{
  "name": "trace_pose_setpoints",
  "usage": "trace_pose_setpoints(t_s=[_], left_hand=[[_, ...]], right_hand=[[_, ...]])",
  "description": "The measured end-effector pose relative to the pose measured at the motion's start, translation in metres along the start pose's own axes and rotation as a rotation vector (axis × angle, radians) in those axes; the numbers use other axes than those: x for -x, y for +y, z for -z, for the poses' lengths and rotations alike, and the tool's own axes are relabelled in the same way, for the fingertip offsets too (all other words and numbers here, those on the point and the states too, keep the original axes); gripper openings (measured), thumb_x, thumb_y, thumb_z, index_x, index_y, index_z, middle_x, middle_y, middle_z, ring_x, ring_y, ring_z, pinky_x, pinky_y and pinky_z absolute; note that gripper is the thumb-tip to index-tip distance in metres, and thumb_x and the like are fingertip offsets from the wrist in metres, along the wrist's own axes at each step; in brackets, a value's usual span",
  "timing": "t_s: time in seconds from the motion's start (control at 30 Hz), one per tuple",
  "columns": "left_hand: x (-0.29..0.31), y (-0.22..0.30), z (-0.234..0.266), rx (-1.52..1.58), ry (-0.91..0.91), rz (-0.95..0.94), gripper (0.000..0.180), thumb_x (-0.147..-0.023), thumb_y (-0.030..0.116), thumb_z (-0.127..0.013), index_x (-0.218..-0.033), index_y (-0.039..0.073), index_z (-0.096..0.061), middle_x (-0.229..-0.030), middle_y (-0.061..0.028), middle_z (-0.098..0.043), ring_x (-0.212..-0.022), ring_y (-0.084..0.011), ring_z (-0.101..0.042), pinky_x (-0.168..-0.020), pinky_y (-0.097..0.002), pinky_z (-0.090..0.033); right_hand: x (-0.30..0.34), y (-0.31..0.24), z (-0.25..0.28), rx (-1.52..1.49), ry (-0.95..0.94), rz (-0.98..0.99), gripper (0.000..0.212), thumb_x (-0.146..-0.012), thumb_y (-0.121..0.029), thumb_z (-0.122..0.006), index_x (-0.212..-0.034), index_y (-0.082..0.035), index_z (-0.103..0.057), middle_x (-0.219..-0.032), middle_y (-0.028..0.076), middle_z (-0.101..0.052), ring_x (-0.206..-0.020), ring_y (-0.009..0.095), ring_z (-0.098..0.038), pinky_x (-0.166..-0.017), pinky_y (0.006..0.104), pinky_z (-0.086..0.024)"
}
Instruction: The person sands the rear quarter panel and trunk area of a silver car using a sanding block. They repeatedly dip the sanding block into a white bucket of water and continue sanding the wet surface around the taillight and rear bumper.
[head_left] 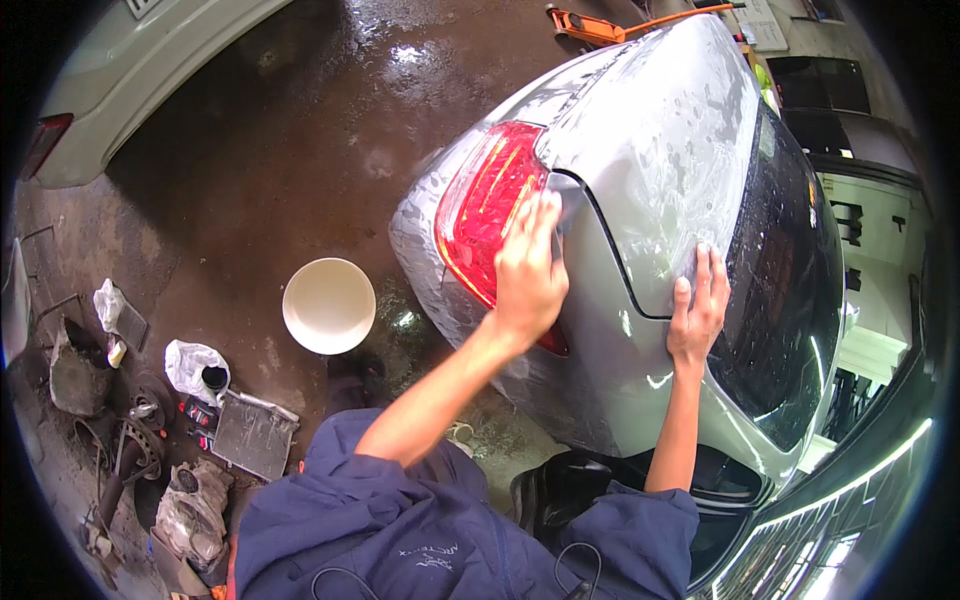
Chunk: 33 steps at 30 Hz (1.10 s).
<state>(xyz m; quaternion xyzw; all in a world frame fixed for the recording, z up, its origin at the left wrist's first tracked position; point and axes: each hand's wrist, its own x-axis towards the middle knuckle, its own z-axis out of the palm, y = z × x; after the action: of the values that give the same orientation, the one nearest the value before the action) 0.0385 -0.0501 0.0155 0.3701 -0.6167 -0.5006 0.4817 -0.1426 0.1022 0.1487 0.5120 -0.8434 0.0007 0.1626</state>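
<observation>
A silver car fills the right half, its rear quarter wet and streaked with whitish film. My left hand is at the inner edge of the red tail light, fingers together and pressed down. Under and beside those fingertips shows a thin grey sheet, perhaps sandpaper; most of it is hidden by the hand. My right hand rests on the body panel between the trunk seam and the dark rear window. Its fingers are stretched out, the thumb apart, and nothing is held in it.
On the wet brown floor left of the car stands a white bucket. Lower left lie car parts, a white plastic bag and a grey flat panel. Another pale vehicle stands upper left. An orange floor jack sits beyond the car.
</observation>
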Motion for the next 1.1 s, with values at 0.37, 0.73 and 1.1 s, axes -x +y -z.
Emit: trace_pose_setpoints(t_s=[0.37, 0.73, 1.1], left_hand=[[-0.001, -0.006, -0.001, -0.12, -0.062, -0.188, 0.054, -0.088, -0.009, -0.061, -0.142, -0.005, -0.058, -0.144, -0.0261, -0.059, -0.14, -0.0404, -0.053, -0.12, -0.0484, -0.039], [0.017, -0.012, 0.02, -0.075, -0.1, -0.22, 0.039, -0.096, 0.0, -0.063, -0.135, -0.003, -0.063, -0.138, -0.0241, -0.064, -0.135, -0.0408, -0.057, -0.116, -0.0458, -0.044], [-0.014, -0.009, 0.006, -0.061, -0.078, -0.055, 0.042, -0.092, -0.007, -0.064, -0.134, -0.005, -0.064, -0.137, -0.0261, -0.065, -0.137, -0.0398, -0.056, -0.117, -0.0446, -0.043]], right_hand=[[0.003, -0.001, 0.0, -0.002, -0.01, -0.019, 0.055, -0.104, -0.041, -0.051, -0.15, -0.011, -0.055, -0.154, 0.021, -0.05, -0.142, 0.044, -0.044, -0.12, 0.052, -0.033], [0.004, 0.002, 0.001, 0.012, 0.015, -0.012, 0.056, -0.104, -0.044, -0.051, -0.15, -0.012, -0.056, -0.153, 0.021, -0.051, -0.14, 0.045, -0.046, -0.119, 0.053, -0.035], [0.004, -0.002, -0.001, 0.018, 0.005, -0.015, 0.055, -0.105, -0.043, -0.049, -0.15, -0.011, -0.056, -0.154, 0.02, -0.051, -0.141, 0.041, -0.047, -0.12, 0.0508, -0.034]])
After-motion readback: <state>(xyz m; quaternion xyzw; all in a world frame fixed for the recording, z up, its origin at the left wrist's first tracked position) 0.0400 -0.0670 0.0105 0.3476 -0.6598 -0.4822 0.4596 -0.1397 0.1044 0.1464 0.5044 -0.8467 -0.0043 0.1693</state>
